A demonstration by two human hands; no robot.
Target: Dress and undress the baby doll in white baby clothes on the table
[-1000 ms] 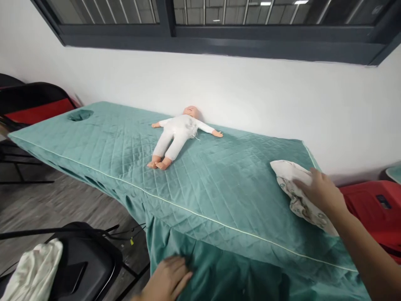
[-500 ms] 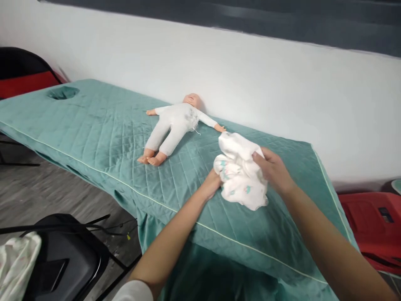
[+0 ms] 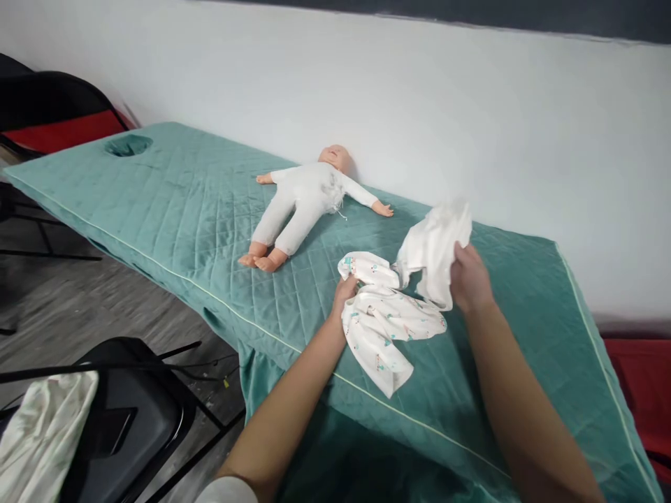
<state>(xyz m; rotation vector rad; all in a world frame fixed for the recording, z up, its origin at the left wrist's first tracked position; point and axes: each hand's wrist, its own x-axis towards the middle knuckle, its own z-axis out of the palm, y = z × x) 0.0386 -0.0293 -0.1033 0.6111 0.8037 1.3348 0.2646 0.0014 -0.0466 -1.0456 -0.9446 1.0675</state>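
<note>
Both hands are on one small printed garment [image 3: 388, 321] lying on the green quilted table [image 3: 172, 209], near its front edge and toward the right end.

Left hand [image 3: 344, 292]: closed on the garment's left edge, fingers pinching cloth and pressed down near the table surface.

Right hand [image 3: 468, 279]: closed on the garment's other end, holding it raised off the table; a white flap hangs and folds above the fist, slightly blurred.

Key relation: the garment spans between the two hands, its long axis running roughly from 8 o'clock to 2 o'clock, low at the left hand, lifted at the right. A loose printed tail trails from the left hand toward 5 o'clock and ends just short of the table's piped front edge.

The doll [image 3: 309, 202] lies face up at about 11 o'clock from the left hand, head toward the wall, feet toward the front edge, apart from the garment. The left hand is the nearer one to it; its outstretched arm reaches toward the raised flap without touching.

A black chair [image 3: 131, 419] with another cloth [image 3: 42, 433] stands at lower left.
</note>
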